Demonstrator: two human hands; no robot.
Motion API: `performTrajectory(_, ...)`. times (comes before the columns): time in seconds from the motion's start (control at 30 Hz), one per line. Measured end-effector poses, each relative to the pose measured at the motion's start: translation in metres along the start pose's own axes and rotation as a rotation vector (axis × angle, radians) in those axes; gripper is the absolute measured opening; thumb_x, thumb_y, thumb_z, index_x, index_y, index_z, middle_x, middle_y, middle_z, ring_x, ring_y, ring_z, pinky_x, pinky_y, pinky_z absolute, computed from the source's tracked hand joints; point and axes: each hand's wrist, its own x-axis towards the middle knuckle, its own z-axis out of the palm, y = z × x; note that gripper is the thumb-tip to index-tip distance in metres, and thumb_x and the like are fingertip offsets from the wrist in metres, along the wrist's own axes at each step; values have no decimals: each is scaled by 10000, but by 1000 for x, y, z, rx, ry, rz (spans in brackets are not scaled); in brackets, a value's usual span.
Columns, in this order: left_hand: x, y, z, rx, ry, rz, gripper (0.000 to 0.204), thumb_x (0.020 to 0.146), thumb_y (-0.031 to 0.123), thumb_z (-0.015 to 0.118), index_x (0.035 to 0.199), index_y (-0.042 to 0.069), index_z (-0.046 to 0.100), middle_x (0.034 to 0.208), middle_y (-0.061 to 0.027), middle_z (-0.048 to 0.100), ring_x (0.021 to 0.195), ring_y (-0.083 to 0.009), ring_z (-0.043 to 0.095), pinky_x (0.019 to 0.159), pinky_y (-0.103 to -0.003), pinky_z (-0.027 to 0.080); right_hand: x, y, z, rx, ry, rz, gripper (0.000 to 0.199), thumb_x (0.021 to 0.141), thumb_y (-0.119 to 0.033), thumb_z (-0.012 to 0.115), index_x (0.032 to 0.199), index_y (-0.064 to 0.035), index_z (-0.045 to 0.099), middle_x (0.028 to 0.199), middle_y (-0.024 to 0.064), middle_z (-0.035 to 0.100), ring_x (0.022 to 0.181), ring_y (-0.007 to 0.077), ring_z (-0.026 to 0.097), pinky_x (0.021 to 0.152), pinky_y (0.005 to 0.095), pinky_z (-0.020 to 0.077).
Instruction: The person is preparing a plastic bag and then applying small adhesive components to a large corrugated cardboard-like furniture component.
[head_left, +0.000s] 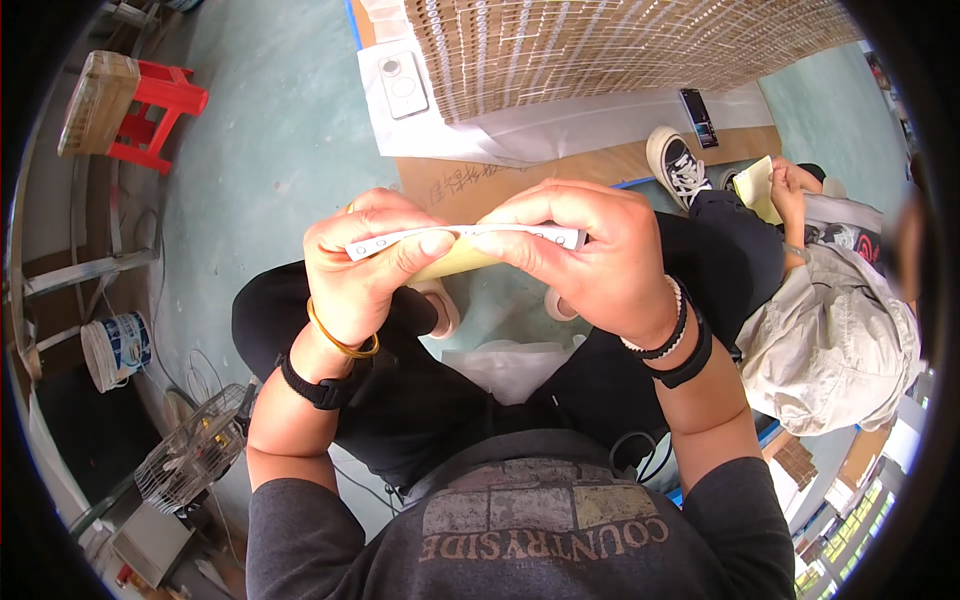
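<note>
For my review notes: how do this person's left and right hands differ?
The left hand has a golden bangle at its wrist; the right hand has a beaded bracelet. The left hand grips the left part of the white-and-yellow piece, the right hand its right part. Both wrists wear black bands.

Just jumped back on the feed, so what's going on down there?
The person's left hand and right hand hold a white strip marked with small circles, one at either end, with pale yellow material beneath it. At the right, a co-worker's hand holds a yellow sheet. Ahead is a patterned brown panel over white sheeting.
</note>
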Motion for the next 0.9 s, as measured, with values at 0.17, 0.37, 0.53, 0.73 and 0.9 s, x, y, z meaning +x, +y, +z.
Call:
performTrajectory(0.17, -1, 1, -2, -45, -13, -2, 115, 702, -2, 733, 803, 20, 683, 763, -56, 619, 686, -118, 557, 618, -236, 441, 0, -5, 0, -2, -2, 20, 116, 737, -97, 715, 803, -14, 667, 697, 84, 637, 598, 137, 602, 532, 238, 465)
performTrajectory(0.37, -1, 5, -6, 22, 57, -38, 100, 717, 42, 704, 777, -24, 659, 735, -73, 585, 704, -180, 528, 652, -293, 412, 1, -6, -6, 18, 32, 41, 109, 739, -92, 713, 799, -13, 668, 710, 84, 653, 613, 125, 613, 549, 238, 475)
performTrajectory(0.53, -2, 4, -7, 14, 55, -36, 99, 713, 33, 717, 788, -11, 671, 746, -63, 594, 701, -156, 537, 641, -269, 422, 2, -6, -10, -53, -20, 4, 116, 749, -75, 714, 827, 1, 673, 743, 70, 671, 658, 92, 620, 583, 212, 478)
performTrajectory(0.73, -4, 2, -8, -6, 24, 43, 99, 705, 2, 724, 794, 3, 681, 759, -57, 601, 699, -139, 547, 626, -253, 434, 1, -11, -12, 38, -36, 99, 117, 750, -104, 716, 788, -2, 673, 707, 71, 665, 632, 96, 623, 576, 215, 487)
performTrajectory(0.9, -2, 1, -8, 15, 33, 68, 95, 710, 5, 721, 797, 4, 683, 761, -60, 601, 703, -141, 547, 627, -253, 434, 3, -12, -16, 184, -21, 210, 132, 751, -100, 718, 780, 18, 669, 717, 68, 669, 651, 82, 617, 594, 202, 485)
